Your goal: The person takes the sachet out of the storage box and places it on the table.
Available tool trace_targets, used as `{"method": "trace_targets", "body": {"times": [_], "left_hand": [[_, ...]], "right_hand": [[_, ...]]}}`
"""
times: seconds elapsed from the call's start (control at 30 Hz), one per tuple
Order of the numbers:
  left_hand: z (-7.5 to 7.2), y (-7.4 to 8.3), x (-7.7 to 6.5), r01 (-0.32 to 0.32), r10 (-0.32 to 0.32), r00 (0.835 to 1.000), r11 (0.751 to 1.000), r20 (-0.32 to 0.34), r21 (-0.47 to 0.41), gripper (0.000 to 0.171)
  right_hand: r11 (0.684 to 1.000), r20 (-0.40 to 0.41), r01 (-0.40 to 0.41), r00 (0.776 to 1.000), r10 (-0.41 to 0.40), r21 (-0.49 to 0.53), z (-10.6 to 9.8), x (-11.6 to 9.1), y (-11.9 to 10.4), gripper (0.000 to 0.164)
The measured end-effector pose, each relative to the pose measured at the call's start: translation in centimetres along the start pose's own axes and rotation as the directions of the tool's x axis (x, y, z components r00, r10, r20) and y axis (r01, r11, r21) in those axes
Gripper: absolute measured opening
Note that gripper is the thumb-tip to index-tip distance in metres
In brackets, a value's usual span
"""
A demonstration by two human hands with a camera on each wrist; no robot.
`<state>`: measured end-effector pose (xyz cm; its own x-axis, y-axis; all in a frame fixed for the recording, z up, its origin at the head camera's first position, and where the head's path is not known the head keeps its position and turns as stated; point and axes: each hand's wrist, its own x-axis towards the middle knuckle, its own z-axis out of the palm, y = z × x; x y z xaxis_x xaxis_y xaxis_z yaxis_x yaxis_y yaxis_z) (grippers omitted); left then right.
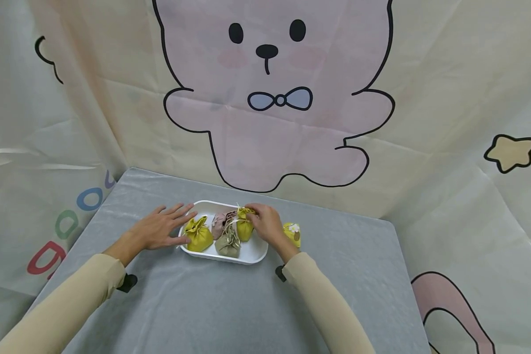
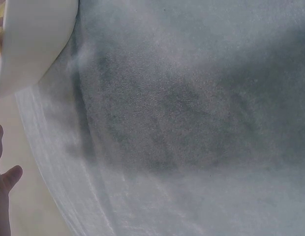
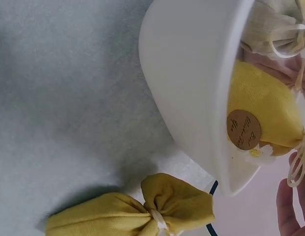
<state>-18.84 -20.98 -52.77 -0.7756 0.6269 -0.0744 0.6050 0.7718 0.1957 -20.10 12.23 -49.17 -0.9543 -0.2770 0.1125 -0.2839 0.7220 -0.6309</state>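
A white tray (image 1: 253, 254) holds several small drawstring pouches. My right hand (image 1: 267, 223) pinches a yellow pouch (image 1: 244, 230) by its gathered top, at the tray's right end. In the right wrist view this pouch (image 3: 263, 101) bears a round brown label and a white flower, with its cord hanging by my fingertips (image 3: 286, 204). My left hand (image 1: 161, 228) rests at the tray's left rim, fingers spread and straight. Beside it sits another yellow pouch (image 1: 199, 237). A grey-beige pouch (image 1: 227, 246) and a pinkish pouch (image 1: 218, 225) lie in the middle.
Outside the tray, right of it and partly behind my right wrist, a yellow pouch (image 1: 294, 233) with a white flower lies on the grey cloth-covered table (image 1: 230, 305). A fabric backdrop (image 1: 265, 147) with a cartoon bear hangs right behind the table's far edge.
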Motion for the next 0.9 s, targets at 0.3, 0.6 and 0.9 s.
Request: {"method": "trace_targets", "body": {"times": [0.3, 0.6, 0.9], "left_hand": [[-0.1, 0.1, 0.0, -0.003, 0.003, 1.0, 1.0, 0.004, 0.008, 0.084], [-0.2, 0.1, 0.1, 0.0, 0.0, 1.0, 1.0, 0.011, 0.016, 0.084], [0.0, 0.1, 0.0, 0.005, -0.005, 1.0, 1.0, 0.021, -0.001, 0.085]], "right_hand": [[0.999, -0.058, -0.013, 0.998, 0.012, -0.03, -1.8, 0.1, -0.6, 0.025], [0.999, -0.141, -0.032, 0.989, 0.038, 0.043, -4.4, 0.5, -1.0, 0.023], [1.0, -0.204, -0.012, 0.979, 0.017, 0.026, -6.8, 0.3, 0.2, 0.025]]}}
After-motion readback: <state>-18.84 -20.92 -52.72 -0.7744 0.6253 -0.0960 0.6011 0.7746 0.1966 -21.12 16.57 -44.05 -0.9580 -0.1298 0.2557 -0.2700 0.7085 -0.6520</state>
